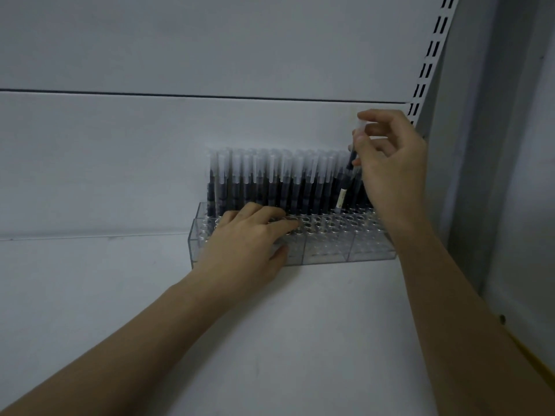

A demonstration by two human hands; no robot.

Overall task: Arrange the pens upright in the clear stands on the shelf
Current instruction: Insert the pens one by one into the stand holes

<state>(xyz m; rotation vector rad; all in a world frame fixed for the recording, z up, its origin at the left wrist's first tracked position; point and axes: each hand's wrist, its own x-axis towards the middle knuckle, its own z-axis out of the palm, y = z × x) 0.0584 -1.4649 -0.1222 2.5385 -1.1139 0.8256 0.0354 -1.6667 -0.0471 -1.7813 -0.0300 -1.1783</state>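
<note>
Right hand [390, 163] — fingers pinch pen [350, 163]; left hand [249, 241] — fingers flat on clear stand [330, 250]

Pens [279, 181]: dark navy barrels, frosted translucent caps. Stand [327, 247]: clear acrylic. Shelf [90, 295]: plain white.

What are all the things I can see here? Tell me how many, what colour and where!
pens in the stand: too many to count, dark with frosted caps, upright in the back rows
held pen: one, dark with a frosted cap, above the stand's right end
clear stand: one, see-through, on the shelf; front holes bare
shelf: one, white, under the stand
slotted upright: one, white, top right
left hand: one, resting on the stand's front
right hand: one, pinching the held pen
</note>
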